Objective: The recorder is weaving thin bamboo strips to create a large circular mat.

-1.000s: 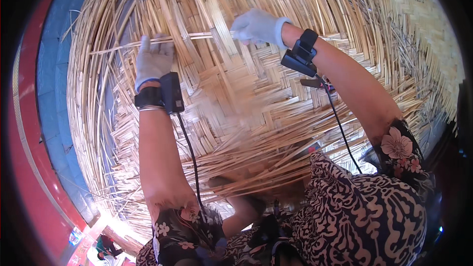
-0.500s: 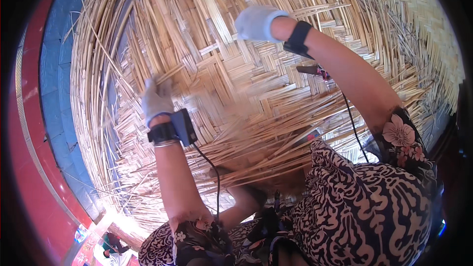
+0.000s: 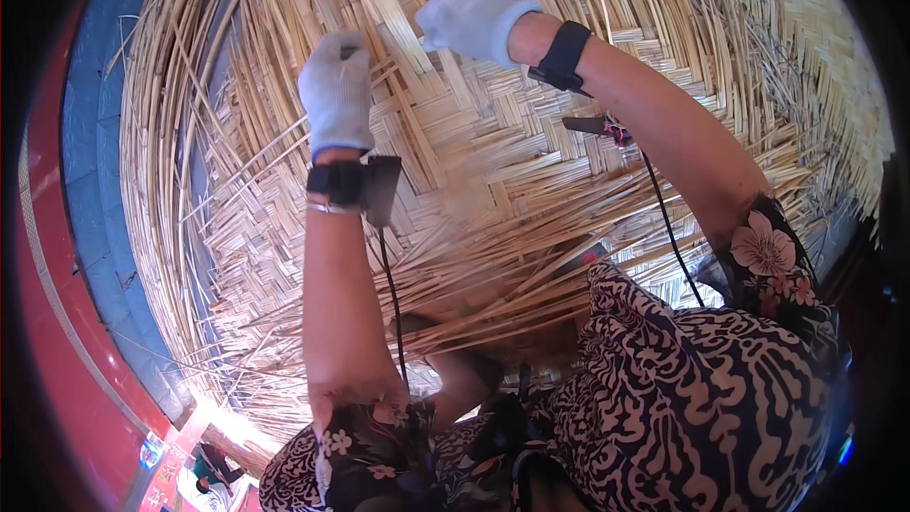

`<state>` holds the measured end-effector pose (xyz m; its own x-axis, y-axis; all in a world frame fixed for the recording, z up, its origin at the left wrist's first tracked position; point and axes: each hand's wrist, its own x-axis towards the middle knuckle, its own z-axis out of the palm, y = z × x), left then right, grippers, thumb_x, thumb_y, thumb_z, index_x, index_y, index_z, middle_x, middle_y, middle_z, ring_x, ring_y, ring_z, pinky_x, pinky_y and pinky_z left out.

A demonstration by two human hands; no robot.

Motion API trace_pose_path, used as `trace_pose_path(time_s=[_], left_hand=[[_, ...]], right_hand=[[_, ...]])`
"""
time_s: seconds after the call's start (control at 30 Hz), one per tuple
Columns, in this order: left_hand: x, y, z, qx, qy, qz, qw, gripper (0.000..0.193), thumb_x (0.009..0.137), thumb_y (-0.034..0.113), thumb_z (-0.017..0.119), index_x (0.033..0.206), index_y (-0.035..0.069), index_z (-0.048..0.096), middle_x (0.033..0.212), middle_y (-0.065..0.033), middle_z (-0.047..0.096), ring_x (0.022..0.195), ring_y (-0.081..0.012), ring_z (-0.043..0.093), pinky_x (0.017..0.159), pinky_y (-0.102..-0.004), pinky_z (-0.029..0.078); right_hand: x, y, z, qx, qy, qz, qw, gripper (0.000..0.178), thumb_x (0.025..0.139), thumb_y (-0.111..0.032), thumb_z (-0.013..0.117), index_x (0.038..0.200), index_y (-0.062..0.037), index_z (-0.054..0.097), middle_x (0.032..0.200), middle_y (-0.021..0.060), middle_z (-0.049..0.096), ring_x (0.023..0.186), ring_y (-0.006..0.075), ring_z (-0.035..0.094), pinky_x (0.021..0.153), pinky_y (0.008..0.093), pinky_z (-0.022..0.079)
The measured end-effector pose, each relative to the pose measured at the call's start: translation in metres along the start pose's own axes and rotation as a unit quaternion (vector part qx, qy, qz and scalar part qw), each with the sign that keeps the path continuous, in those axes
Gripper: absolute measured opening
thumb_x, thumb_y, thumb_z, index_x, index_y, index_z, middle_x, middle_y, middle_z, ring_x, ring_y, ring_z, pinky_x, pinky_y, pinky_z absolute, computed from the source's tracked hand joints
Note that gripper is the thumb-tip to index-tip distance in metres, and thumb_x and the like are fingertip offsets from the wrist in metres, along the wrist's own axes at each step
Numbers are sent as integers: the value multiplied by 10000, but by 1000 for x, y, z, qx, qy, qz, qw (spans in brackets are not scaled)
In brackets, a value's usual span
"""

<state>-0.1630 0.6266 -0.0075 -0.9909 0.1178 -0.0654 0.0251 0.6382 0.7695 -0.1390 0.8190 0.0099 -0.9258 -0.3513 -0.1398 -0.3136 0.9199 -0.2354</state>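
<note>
A large mat point(image 3: 512, 156) of flat, pale reed strips spreads in front of me, woven in a zigzag pattern. Unwoven reed strips point(image 3: 275, 28) fan out from its far side. My left hand point(image 3: 336, 95), in a white glove, is closed over these strips; what its curled fingers pinch is hidden. To its right, my right hand point(image 3: 479, 17), also gloved, has its bent fingers closed on a reed strip, their tips pointing left. A dark blade point(image 3: 583, 124) with a reddish wrapped handle lies near my right forearm.
Long loose strips point(image 3: 455, 289) cross the near side of the mat, by my legs. Black cables point(image 3: 391, 294) run from the wrist devices along both arms. Blue floor point(image 3: 90, 190) and a red border point(image 3: 57, 294) lie left. A person point(image 3: 213, 474) is at the lower left.
My left hand has moved farther away from me, and its fingers are now curled into a closed grip. My right hand has shifted left and slightly farther off. The blade stays beside the right forearm.
</note>
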Motion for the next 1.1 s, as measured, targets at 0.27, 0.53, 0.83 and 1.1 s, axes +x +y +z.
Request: trace_pose_path(time_s=[0.27,0.53,0.83,1.1], left_hand=[[42,4,9,179,-94,-42,978,217,714,189,591,860,53,673,799,-167,649,736,-260,645,663,-348,507],[37,15,-12,21,-287,-123,950,119,802,156,627,837,43,621,597,11,521,483,-62,474,426,-203,339],[30,18,-1,20,-269,-83,959,196,792,152,628,939,23,635,830,-56,614,675,-149,580,577,-236,457],[30,-15,-2,299,-244,248,889,210,733,-33,559,905,41,654,844,-35,638,658,-134,595,572,-242,495]], right_hand=[[-5,0,-4,35,26,-7,999,221,827,-365,556,842,-150,607,776,96,624,762,300,611,678,432,469],[-6,4,1,66,9,-2,998,252,822,-378,550,865,-138,612,798,98,630,774,298,610,686,425,472],[8,5,10,137,144,91,976,306,813,-396,556,829,-107,654,794,110,636,763,299,615,654,424,479],[42,-14,18,259,173,194,930,575,698,-474,667,1019,-1,611,895,189,634,857,310,615,773,383,473]])
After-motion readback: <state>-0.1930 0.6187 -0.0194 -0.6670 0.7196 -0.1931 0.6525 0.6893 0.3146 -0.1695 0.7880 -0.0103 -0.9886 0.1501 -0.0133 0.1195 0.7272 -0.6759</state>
